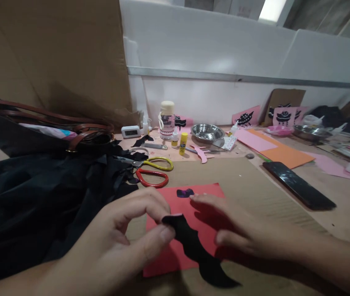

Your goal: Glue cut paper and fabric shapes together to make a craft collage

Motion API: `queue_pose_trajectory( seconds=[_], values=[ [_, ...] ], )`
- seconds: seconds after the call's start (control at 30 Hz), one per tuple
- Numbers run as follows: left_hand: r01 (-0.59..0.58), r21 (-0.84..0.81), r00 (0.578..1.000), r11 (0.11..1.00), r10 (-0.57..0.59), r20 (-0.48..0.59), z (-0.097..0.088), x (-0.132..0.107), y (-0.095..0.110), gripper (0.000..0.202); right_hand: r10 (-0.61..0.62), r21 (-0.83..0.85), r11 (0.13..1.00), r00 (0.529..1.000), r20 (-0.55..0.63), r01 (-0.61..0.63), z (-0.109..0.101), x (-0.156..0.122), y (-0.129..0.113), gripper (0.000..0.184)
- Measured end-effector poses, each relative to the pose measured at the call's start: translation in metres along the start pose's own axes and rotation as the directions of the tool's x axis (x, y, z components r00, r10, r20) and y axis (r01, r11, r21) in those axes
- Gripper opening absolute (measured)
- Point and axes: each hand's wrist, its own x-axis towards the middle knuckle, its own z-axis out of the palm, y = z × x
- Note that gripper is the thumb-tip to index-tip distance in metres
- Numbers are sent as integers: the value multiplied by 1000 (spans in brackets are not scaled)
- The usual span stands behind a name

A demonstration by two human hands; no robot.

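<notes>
Between the thumb and forefinger of my left hand (125,234) is a black cutout (193,242) with a wavy edge and a pointed, curved end. It hangs over a red sheet of paper (175,263), which lies on a cardboard mat (286,213). Near the sheet's top edge sits a small black piece with purple marks (185,193). My right hand (233,222) is stretched over the right side of the sheet, its fingertips at that small piece. The fingers look apart, and I see nothing held in them.
Scissors (150,168) with yellow and red handles lie beside black fabric (54,205) on the left. Behind the sheet stand a glue stick (183,144), a bottle (167,121) and a steel bowl (208,132). A phone (298,185) and orange paper (279,148) lie to the right.
</notes>
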Motion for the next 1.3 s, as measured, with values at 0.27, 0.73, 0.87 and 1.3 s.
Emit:
queue_pose_trajectory(
  seconds=[0.27, 0.73, 0.87, 1.3],
  values=[
    [126, 41, 985, 991, -120, -121, -6, 10, -13, 22, 48, 188, 982, 970, -238, -2, -5, 12, -8, 36],
    [183, 133, 974, 974, -160, -163, -10, 16, -28, 30, 47, 364, 927, 935, -352, 91, 0, 24, -13, 34],
    [168, 221, 979, 961, -136, -150, -11, 21, -36, 29, 49, 346, 934, 934, -353, 82, -2, 18, -11, 35],
    [372, -214, 928, 903, -369, 55, -7, 30, -66, 66, -194, -31, 981, 967, -166, 192, -34, 12, -20, 24]
  ],
)
